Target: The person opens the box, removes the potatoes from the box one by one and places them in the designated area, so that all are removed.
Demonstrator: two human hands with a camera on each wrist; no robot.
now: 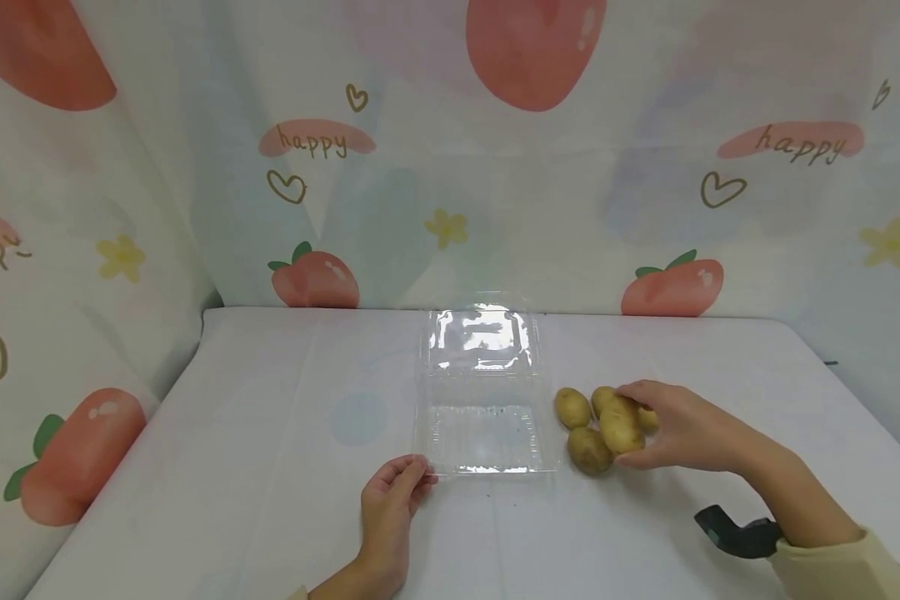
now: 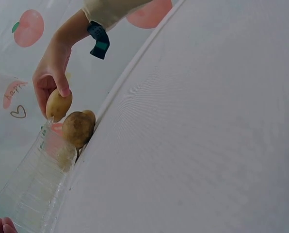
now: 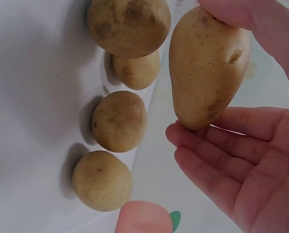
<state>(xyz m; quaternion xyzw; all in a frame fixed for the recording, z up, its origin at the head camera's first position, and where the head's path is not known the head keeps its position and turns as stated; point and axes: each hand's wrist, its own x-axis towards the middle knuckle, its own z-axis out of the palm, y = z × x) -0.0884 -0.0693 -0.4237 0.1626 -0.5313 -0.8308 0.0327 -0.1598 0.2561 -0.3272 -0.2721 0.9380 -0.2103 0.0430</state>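
My right hand holds a yellow-brown potato between thumb and fingertips. In the right wrist view this potato is off the table, with its narrow end against the fingers. Several other potatoes lie close together on the table under and beside that hand; one of them is partly hidden behind it in the head view. A clear plastic clamshell box lies with its lid folded back, to the left of the potatoes. At the box's near left corner, my left hand pinches the rim between thumb and curled fingers.
A white cloth covers the table. Behind it and on the left hang printed curtains with fruit, hearts and flowers. A dark wrist strap sits by the right sleeve. Small dark specks dot the cloth before the box.
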